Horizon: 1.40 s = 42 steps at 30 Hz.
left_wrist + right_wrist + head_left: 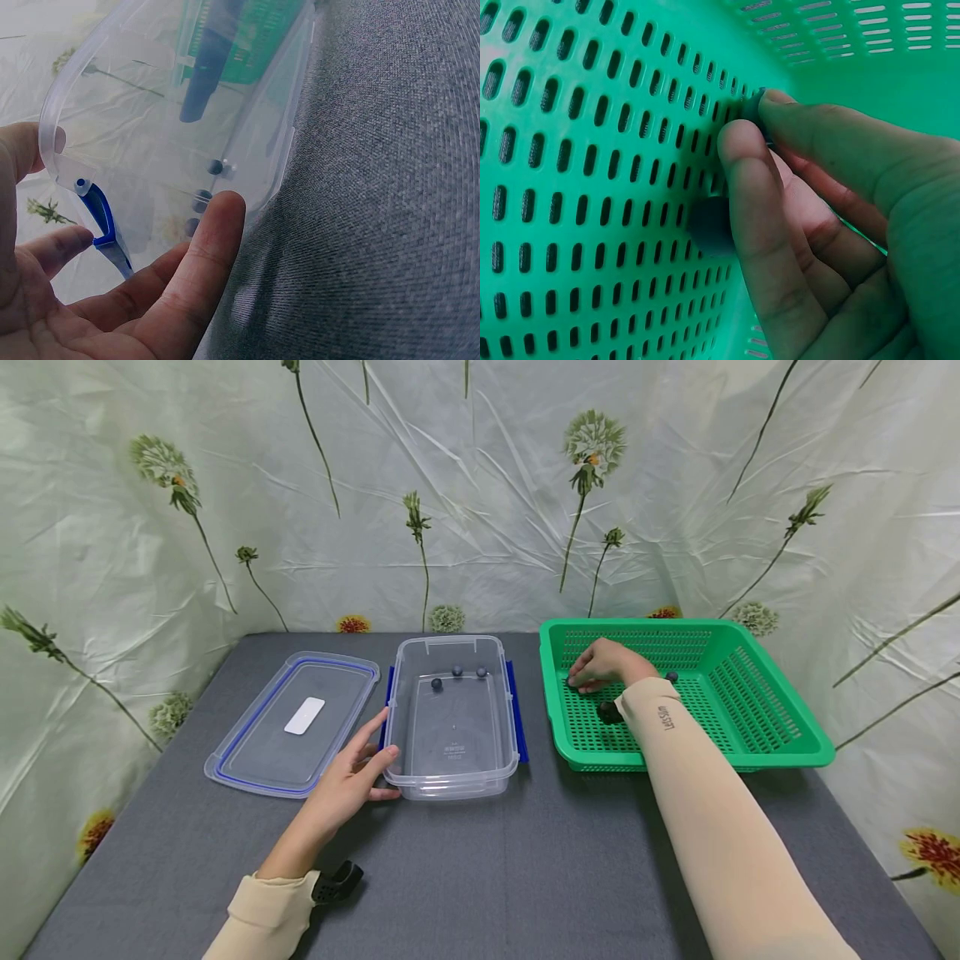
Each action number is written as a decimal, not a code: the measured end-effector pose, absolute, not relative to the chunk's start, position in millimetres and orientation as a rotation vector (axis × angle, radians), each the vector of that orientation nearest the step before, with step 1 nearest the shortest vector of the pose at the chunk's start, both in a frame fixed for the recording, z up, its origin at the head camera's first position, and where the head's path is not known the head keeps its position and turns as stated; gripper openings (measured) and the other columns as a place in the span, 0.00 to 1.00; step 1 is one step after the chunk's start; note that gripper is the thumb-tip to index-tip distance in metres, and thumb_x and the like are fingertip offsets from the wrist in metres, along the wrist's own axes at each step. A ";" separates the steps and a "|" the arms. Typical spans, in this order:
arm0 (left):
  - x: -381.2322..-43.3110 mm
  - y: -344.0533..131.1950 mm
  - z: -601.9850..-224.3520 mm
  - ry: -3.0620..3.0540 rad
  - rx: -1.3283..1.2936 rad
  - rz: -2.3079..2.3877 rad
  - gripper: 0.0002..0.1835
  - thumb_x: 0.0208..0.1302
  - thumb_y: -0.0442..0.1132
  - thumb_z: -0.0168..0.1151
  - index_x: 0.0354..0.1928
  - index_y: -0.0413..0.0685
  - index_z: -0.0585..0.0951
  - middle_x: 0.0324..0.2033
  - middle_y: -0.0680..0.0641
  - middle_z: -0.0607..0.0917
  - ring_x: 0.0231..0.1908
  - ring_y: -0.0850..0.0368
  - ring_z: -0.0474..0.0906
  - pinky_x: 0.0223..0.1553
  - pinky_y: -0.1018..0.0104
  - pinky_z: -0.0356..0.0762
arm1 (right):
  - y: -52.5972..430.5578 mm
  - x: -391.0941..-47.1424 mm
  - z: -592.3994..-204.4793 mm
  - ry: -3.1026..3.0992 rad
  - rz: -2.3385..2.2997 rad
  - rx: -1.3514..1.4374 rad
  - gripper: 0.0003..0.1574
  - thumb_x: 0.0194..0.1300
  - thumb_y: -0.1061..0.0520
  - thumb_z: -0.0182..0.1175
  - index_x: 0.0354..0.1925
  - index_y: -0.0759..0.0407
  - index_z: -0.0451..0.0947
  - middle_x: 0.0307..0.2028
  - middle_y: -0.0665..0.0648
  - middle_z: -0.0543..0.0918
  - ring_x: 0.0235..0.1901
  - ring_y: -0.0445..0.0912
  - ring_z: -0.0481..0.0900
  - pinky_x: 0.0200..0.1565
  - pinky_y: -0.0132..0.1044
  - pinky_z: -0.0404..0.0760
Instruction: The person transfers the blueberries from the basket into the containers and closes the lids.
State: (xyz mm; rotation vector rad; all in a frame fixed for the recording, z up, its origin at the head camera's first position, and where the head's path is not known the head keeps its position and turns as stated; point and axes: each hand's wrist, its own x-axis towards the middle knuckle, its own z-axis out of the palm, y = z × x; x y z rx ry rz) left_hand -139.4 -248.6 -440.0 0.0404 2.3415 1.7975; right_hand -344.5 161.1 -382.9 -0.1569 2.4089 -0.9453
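Inside the green basket [780, 727], my right hand [609, 663] pinches a blueberry [759, 114] between thumb and finger, near the left wall. A second blueberry [712, 226] lies just beside those fingers in the right wrist view. Another blueberry [671, 677] shows past the right sleeve. My left hand [352, 777] rests with fairly straight fingers against the left side of a clear plastic container [450, 785], its thumb at the rim. Three blueberries lie on the container's floor, one of them the nearest blueberry [437, 685]. The forearm hides part of the basket.
Left of the container lies its clear lid [247, 752] with a blue seal and a white label [304, 716]. Blue side latches [517, 718] hang open. A grey cloth [480, 877] covers the table, and a flowered curtain [480, 527] hangs behind it.
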 end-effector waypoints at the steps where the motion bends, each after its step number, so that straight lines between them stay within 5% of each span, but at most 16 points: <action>1: -139.3 -248.6 -439.9 2.341 0.042 1.797 0.37 0.85 0.51 0.55 0.87 0.75 0.52 0.78 0.25 0.62 0.71 0.25 0.71 0.48 0.54 0.94 | 160.4 -344.4 -382.8 2.412 -0.940 -0.150 0.18 0.75 0.62 0.68 0.58 0.72 0.83 0.44 0.62 0.90 0.34 0.41 0.89 0.50 0.40 0.93; 11: -139.2 -248.3 -439.5 2.338 0.050 1.805 0.37 0.85 0.50 0.55 0.87 0.74 0.52 0.78 0.24 0.62 0.71 0.24 0.71 0.48 0.54 0.94 | 160.5 -345.1 -382.4 2.410 -0.923 -0.168 0.16 0.76 0.61 0.68 0.55 0.71 0.85 0.36 0.55 0.90 0.33 0.41 0.87 0.45 0.36 0.91; 29: -138.9 -247.2 -439.1 2.332 0.032 1.814 0.37 0.85 0.50 0.56 0.87 0.74 0.52 0.78 0.24 0.62 0.71 0.25 0.71 0.48 0.54 0.94 | 166.2 -346.3 -362.5 2.406 -0.931 -0.287 0.22 0.78 0.56 0.66 0.61 0.71 0.83 0.44 0.58 0.92 0.41 0.46 0.89 0.55 0.44 0.91; 42: -137.8 -247.1 -438.7 2.323 0.042 1.823 0.37 0.85 0.50 0.55 0.87 0.73 0.52 0.78 0.24 0.61 0.72 0.24 0.70 0.49 0.54 0.94 | 166.4 -343.7 -339.6 2.408 -0.992 -0.334 0.21 0.79 0.56 0.64 0.61 0.70 0.83 0.37 0.55 0.91 0.40 0.48 0.87 0.51 0.44 0.89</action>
